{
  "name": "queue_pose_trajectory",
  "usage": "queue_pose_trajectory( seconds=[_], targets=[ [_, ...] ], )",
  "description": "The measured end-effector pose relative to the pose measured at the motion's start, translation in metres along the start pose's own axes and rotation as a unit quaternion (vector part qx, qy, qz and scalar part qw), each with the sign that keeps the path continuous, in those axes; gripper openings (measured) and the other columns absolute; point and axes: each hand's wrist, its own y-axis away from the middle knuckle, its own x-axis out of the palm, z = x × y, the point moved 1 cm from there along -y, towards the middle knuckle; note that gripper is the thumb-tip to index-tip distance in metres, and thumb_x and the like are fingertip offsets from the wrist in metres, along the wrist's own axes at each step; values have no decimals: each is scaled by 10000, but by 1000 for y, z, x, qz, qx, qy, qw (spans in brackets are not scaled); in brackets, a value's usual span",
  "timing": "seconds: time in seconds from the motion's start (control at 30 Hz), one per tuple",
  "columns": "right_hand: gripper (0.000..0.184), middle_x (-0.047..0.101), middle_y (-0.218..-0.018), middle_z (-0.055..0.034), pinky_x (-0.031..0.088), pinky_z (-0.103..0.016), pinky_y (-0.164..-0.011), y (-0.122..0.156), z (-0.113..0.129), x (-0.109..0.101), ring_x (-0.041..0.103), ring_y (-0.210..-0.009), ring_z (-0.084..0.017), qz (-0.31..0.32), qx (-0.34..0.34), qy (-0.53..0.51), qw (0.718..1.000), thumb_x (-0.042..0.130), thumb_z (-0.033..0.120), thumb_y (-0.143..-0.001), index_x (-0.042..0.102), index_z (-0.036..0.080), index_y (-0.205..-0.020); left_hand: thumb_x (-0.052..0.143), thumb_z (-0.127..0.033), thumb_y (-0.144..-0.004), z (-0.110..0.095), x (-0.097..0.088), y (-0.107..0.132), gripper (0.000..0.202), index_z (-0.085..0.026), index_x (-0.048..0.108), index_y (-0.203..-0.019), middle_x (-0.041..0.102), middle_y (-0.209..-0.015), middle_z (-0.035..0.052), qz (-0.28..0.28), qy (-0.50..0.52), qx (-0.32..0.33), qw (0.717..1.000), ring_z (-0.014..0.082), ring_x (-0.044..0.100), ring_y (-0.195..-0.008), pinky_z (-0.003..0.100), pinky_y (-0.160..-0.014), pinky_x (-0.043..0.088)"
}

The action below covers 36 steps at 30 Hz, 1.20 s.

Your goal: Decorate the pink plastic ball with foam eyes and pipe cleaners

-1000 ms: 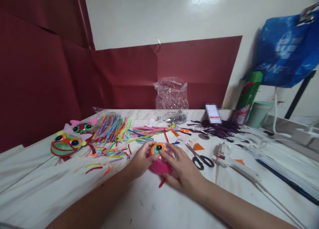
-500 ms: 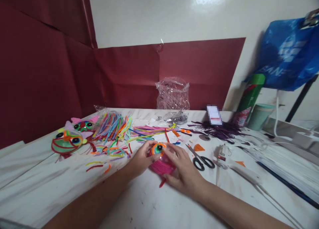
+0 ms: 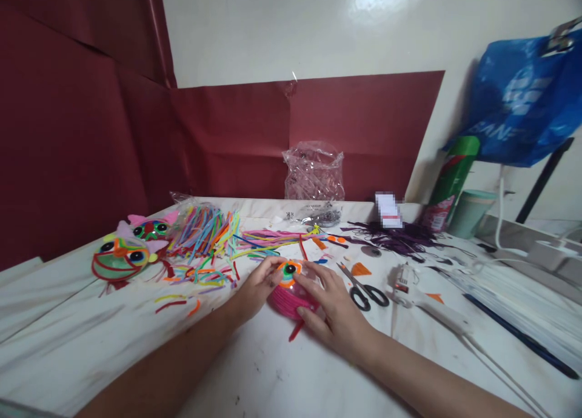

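A pink dome-shaped craft piece (image 3: 291,301) wrapped in pipe cleaner sits on the white table (image 3: 91,339). An orange, green and black eye (image 3: 289,269) is stuck on its top. My left hand (image 3: 257,288) grips the dome's left side, fingertips pressed beside the eye. My right hand (image 3: 336,312) lies over the dome's right side, its fingers curled on it and touching the eye. A red pipe cleaner piece (image 3: 295,331) pokes out under the dome.
Black scissors (image 3: 366,291) and a white glue gun (image 3: 422,298) lie right of my hands. Loose coloured pipe cleaners (image 3: 209,236) and two finished face crafts (image 3: 120,257) lie to the left. A clear plastic bag (image 3: 313,172) stands at the back. A stack of white sheets (image 3: 522,297) lies at right.
Both hands stay on the pink dome. The fingers have shifted slightly around the eye, and the view has moved a little.
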Motion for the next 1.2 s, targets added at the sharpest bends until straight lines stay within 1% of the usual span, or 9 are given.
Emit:
queue_pose_trajectory(
  seconds=[0.07,0.23,0.33,0.43,0.6,0.7,0.9,1.2],
  targets=[
    [445,455,-1336,-187,461,-541,-917,0,0,-1,444,-1216,-327,-2,-2,3,1000,565,237,-849,505,206,-1289,507,-458,-876,0,-2,0,352,-210,538,-1124,606,-1180,60,3,6,-3,1000,242,529,-1143,354,-978,384],
    [453,459,-1330,-194,465,-548,-907,2,-1,-1,460,-1202,-332,-9,-10,6,1000,565,221,-839,501,202,-1287,662,-366,-782,4,-6,-2,422,-209,521,-1147,604,-1200,70,35,39,-2,999,252,534,-1151,362,-972,394],
    [450,460,-1330,-184,467,-545,-905,2,-1,0,468,-1195,-332,-25,-11,1,1000,560,227,-842,494,219,-1287,677,-338,-771,6,-7,-2,432,-205,516,-1149,604,-1193,80,47,46,3,998,245,543,-1138,357,-959,408],
    [418,475,-1313,-166,471,-527,-907,2,-1,0,474,-1195,-322,-41,-7,-8,999,553,243,-856,495,236,-1270,662,-300,-785,6,-5,-2,405,-209,519,-1152,603,-1199,84,41,23,19,999,242,543,-1143,362,-969,410],
    [363,484,-1303,-162,468,-504,-918,2,0,0,473,-1200,-314,-44,-1,-9,999,557,245,-858,520,222,-1218,668,-257,-776,3,-1,0,369,-204,552,-1123,606,-1160,84,1,-52,50,997,244,561,-1122,358,-968,429],
    [367,483,-1301,-168,465,-513,-917,2,1,0,474,-1197,-315,-46,-5,-8,999,557,241,-856,509,217,-1219,658,-260,-785,0,0,1,360,-201,558,-1125,605,-1147,81,1,-80,69,994,238,569,-1108,350,-964,439],
    [382,483,-1309,-170,465,-525,-914,3,2,0,477,-1195,-321,-35,0,-10,999,569,242,-846,505,220,-1222,667,-266,-776,-2,0,2,368,-188,554,-1117,610,-1143,90,1,-88,59,994,248,573,-1105,357,-959,444],
    [402,467,-1324,-161,457,-534,-925,2,4,0,460,-1208,-322,-28,-2,-10,1000,571,226,-839,493,234,-1234,698,-311,-759,-2,0,0,366,-196,560,-1078,620,-1111,82,4,-59,54,997,239,583,-1075,363,-959,439]
  ],
)
